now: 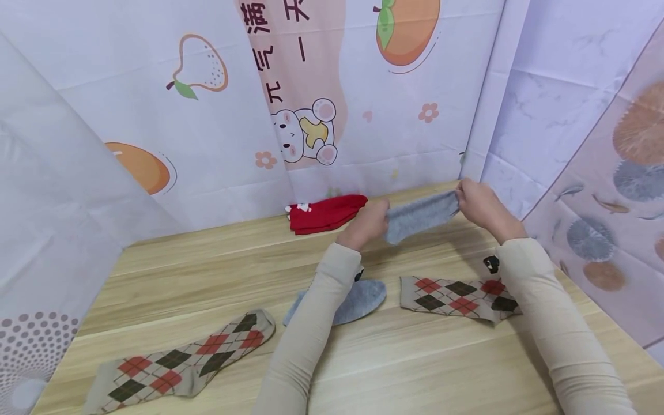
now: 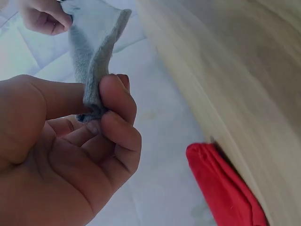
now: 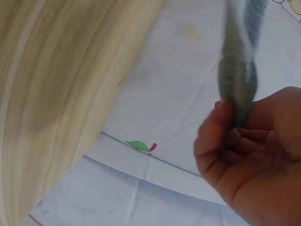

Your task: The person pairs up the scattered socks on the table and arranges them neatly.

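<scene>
A grey-blue sock point(image 1: 422, 216) is stretched between my two hands above the back right of the table. My left hand point(image 1: 365, 225) pinches one end; in the left wrist view its thumb and fingers close on the sock's edge point(image 2: 96, 89). The other end is pinched by my right hand point(image 1: 482, 207), with the sock narrowing to its fingertips in the right wrist view. A second grey-blue sock point(image 1: 363, 301) lies flat on the table, partly hidden under my left forearm. Red socks point(image 1: 327, 214) with a white pattern rest just beyond my left hand.
One argyle sock point(image 1: 187, 360) lies at the front left of the wooden table point(image 1: 207, 276). Another argyle sock point(image 1: 446, 297) lies at the right, its end covered by my right forearm. Printed cloth point(image 1: 218, 144) hangs behind the table's back edge and along its sides.
</scene>
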Demonstrator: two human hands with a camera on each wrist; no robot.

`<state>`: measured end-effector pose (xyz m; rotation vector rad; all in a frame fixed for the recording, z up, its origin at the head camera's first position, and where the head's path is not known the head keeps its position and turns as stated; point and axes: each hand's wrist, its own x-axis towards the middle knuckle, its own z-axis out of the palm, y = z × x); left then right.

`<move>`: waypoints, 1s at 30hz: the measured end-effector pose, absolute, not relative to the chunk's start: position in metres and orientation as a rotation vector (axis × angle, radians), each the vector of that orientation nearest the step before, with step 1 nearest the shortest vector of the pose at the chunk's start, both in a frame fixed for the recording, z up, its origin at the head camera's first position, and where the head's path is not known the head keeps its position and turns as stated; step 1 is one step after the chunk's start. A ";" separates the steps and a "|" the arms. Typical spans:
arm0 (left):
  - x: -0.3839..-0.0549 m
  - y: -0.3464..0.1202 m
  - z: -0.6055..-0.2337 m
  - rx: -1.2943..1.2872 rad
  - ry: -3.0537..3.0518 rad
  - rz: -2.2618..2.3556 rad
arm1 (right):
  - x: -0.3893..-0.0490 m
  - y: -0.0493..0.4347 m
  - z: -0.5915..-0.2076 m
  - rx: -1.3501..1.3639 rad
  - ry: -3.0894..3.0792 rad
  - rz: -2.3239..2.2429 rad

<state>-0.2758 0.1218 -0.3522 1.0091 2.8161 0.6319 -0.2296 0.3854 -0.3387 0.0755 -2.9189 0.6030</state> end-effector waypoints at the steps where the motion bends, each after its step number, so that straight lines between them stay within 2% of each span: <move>1: -0.276 0.120 -0.351 1.003 2.830 0.633 | -0.230 0.385 -0.339 0.086 -2.895 0.606; 13: -0.277 0.087 -0.323 0.998 2.856 0.724 | -0.231 0.371 -0.331 0.229 -2.882 0.607; 22: -0.249 0.059 -0.302 1.093 2.811 0.687 | -0.227 0.360 -0.332 0.415 -2.869 0.576; 30: -0.233 0.022 -0.300 1.093 2.783 0.718 | -0.218 0.340 -0.319 0.554 -2.866 0.595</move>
